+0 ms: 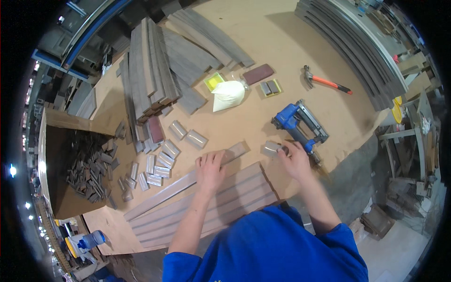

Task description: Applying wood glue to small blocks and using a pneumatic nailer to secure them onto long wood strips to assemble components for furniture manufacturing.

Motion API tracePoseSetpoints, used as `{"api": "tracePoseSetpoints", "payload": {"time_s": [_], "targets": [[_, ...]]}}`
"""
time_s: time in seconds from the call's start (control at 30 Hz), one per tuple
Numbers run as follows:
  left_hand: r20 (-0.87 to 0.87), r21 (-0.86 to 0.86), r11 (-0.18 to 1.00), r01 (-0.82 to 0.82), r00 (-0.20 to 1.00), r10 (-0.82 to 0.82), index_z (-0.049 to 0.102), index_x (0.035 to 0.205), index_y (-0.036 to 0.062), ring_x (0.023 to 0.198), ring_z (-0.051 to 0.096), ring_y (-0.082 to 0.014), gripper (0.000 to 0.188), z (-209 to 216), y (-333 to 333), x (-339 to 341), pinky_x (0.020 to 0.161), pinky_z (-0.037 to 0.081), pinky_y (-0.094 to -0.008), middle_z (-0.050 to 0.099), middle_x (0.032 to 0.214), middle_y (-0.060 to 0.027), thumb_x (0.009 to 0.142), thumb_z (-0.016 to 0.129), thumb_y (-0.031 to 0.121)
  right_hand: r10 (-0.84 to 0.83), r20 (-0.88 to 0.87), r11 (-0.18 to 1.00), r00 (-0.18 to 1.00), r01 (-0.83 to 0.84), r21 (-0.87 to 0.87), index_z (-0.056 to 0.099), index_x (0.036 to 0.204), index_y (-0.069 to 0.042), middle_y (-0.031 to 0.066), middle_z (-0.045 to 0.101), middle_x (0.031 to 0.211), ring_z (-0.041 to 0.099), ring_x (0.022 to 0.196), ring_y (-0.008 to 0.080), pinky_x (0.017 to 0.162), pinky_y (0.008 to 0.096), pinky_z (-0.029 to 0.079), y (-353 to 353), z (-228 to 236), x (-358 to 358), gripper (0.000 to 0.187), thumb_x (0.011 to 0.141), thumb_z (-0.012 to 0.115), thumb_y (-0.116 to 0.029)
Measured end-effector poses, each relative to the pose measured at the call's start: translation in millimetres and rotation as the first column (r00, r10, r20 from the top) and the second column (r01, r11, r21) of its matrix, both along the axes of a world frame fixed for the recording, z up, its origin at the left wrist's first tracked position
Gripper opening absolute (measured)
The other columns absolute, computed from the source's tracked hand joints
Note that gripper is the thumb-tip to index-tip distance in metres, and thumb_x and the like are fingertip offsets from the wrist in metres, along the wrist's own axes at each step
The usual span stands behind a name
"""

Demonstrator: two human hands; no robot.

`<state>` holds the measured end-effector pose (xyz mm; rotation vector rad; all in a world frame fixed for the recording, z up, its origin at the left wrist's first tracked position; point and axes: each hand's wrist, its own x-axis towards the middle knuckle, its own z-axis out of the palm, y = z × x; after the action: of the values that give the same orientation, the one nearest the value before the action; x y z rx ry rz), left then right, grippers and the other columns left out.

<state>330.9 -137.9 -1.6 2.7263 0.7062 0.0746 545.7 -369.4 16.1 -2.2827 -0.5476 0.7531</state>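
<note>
My left hand [210, 171] lies over a long narrow grey-brown wood strip [174, 187], its fingers closed across it. The strip lies slanted on the table, its far end past my fingers. My right hand [295, 160] has thumb and fingertips together at the end of a small grey block with a shiny face [270, 149]; part of the grip is hidden. Just beyond that hand lies a blue nail gun [296, 121], its hose fitting near my fingers. Several wider wood boards [244, 190] lie side by side in front of my body.
Several shiny-faced grey blocks [170, 149] are scattered left of centre. A cardboard box [56, 164] holds dark wood scraps. Stacked boards [150, 66] lie at the far left, curved-looking strips [352, 51] at the right. A claw hammer [329, 83] and a pale bag [229, 96] lie farther back.
</note>
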Motion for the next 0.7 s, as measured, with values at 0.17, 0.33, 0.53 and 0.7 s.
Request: {"api": "tracePoseSetpoints", "payload": {"time_s": [0.17, 0.33, 0.53, 0.7], "targets": [[0.099, 0.106, 0.991, -0.082, 0.993, 0.071, 0.062, 0.136, 0.0127, 0.126, 0.054, -0.0304, 0.056, -4.2, 1.8, 16.0, 0.105, 0.041, -0.0483, 0.061, 0.128, -0.0077, 0.085, 0.082, 0.023, 0.174, 0.468, 0.984, 0.867, -0.169, -0.054, 0.064, 0.136, -0.007, 0.0145, 0.061, 0.129, 0.068, 0.109, 0.0334, 0.09, 0.0458, 0.057, -16.1, -10.3, -4.1, 0.056, 0.085, 0.081, -0.023], [0.059, -0.111, 0.99, 0.091, 0.995, -0.085, 0.066, 0.133, 0.0129, 0.124, 0.056, -0.0319, 0.05, 5.8, -25.8, 2.7, 0.105, 0.045, -0.05, 0.063, 0.126, -0.0093, 0.085, 0.08, 0.024, 0.141, 0.384, 0.99, 0.913, -0.139, -0.032, 0.066, 0.125, -0.011, 0.0103, 0.062, 0.118, 0.067, 0.107, 0.0344, 0.087, 0.0449, 0.058, -9.4, -6.8, 0.0, 0.048, 0.08, 0.083, -0.019], [0.111, -0.235, 0.971, -0.036, 0.992, 0.064, 0.069, 0.128, 0.0117, 0.12, 0.058, -0.0343, 0.048, -14.9, -19.2, -1.0, 0.105, 0.047, -0.049, 0.063, 0.123, -0.0105, 0.084, 0.082, 0.028, 0.168, 0.383, 0.985, 0.908, -0.165, -0.042, 0.067, 0.122, -0.013, 0.0096, 0.062, 0.118, 0.067, 0.107, 0.034, 0.087, 0.0453, 0.058, -0.9, -12.7, 1.6, 0.044, 0.081, 0.082, -0.019], [0.102, -0.061, 0.998, 0.02, 0.995, -0.014, 0.07, 0.123, 0.0089, 0.115, 0.06, -0.0331, 0.049, -4.0, -24.9, 6.6, 0.099, 0.051, -0.0453, 0.064, 0.118, -0.0109, 0.081, 0.087, 0.028, 0.178, 0.365, 0.984, 0.914, -0.175, -0.043, 0.067, 0.122, -0.013, 0.0095, 0.062, 0.118, 0.067, 0.107, 0.034, 0.087, 0.0458, 0.057, 6.9, -13.3, 2.9, 0.043, 0.082, 0.082, -0.019]]}}
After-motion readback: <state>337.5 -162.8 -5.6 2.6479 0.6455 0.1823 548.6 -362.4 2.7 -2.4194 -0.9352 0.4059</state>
